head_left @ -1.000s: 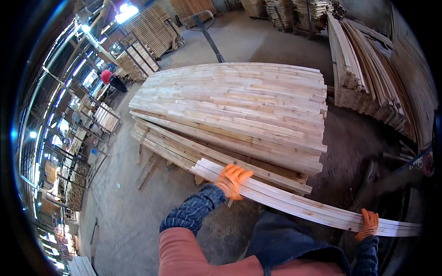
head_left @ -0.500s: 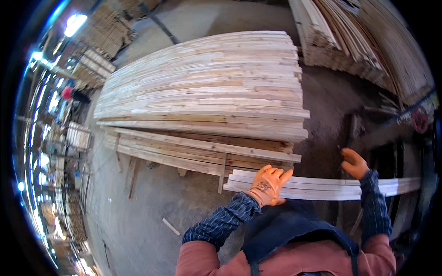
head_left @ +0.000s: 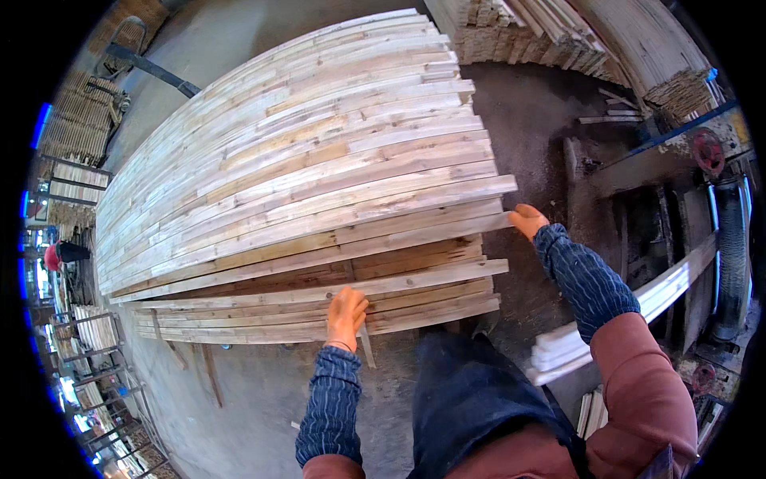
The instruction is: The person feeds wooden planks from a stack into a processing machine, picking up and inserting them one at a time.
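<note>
Both my hands wear orange gloves. My right hand (head_left: 528, 221) is closed on the end of a long wooden board (head_left: 415, 235) along the near side of the big stack. My left hand (head_left: 347, 318) has its fingers curled and overlaps a slanting loose board (head_left: 431, 277) lower down. Whether it grips that board is hidden by the knuckles. The stack of pale boards (head_left: 319, 128) fills the middle. Below the loose board lies a lower row of boards (head_left: 447, 311). White-looking strips (head_left: 562, 351) rest at my right, partly behind my right arm.
Machinery with a red handwheel (head_left: 708, 152) and a ribbed hose (head_left: 730, 263) stands at the right. More lumber piles (head_left: 527, 36) lie at the far right. Racks of boards line the left side, where a person in a red top (head_left: 54, 255) is seen.
My view has turned toward the stack. Both hands have left the white strips; the left is now over the loose board, the right has taken hold of a board's end.
</note>
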A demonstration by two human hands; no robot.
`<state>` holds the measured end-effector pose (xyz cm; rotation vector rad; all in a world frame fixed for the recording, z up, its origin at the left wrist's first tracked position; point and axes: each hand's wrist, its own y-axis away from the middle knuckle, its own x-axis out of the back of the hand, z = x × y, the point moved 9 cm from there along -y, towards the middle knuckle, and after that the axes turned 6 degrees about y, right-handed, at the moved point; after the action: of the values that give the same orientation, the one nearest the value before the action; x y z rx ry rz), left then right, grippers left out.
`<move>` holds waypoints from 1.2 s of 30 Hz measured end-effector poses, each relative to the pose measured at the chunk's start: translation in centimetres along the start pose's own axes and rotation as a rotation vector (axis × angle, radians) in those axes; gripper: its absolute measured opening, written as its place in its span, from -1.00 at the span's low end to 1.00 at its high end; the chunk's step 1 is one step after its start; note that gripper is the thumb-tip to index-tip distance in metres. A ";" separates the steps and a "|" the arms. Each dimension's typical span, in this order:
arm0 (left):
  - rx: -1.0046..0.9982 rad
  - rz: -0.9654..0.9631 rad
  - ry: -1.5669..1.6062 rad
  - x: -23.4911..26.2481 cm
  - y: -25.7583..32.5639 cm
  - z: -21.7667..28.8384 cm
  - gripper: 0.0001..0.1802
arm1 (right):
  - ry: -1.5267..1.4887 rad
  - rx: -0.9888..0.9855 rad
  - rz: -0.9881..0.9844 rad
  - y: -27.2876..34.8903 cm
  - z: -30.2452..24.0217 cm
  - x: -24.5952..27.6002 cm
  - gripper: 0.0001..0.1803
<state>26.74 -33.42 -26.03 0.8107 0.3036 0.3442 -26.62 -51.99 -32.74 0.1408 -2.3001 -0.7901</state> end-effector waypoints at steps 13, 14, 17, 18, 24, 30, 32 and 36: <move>-0.067 0.316 0.085 11.4 -18.9 3.1 -0.02 | -0.719 -0.552 0.240 -7.6 11.9 -5.7 -0.47; 0.030 0.331 0.352 11.4 -18.5 1.7 -0.03 | -0.770 -0.517 0.186 -7.8 12.0 -5.9 -0.49; -0.170 0.308 -0.025 10.7 -16.8 4.2 -0.19 | -0.884 -0.420 0.048 -7.8 12.7 -7.0 -0.52; -0.049 0.343 0.393 10.9 -16.3 2.6 -0.22 | -0.840 -0.432 0.029 -7.2 13.5 -7.3 -0.56; 0.090 0.300 0.840 11.2 -12.4 -1.5 -0.29 | 1.007 0.102 -0.196 -0.8 8.0 -6.8 -0.52; -0.553 0.114 -0.667 5.7 -0.5 -3.8 -0.40 | 0.322 0.355 -0.891 11.6 -12.8 -22.6 -0.26; -0.506 -0.159 -0.737 -0.6 2.3 -7.7 -0.62 | 0.016 0.304 -1.216 16.6 -20.0 -31.1 -0.09; -0.206 -0.716 -0.444 -10.7 10.1 -13.9 -0.60 | 0.108 0.560 -1.243 24.4 -28.5 -39.2 0.16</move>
<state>9.76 -22.29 -26.14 0.5112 0.1222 -0.4673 24.16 -34.55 -24.98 1.9121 -2.0915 -0.5900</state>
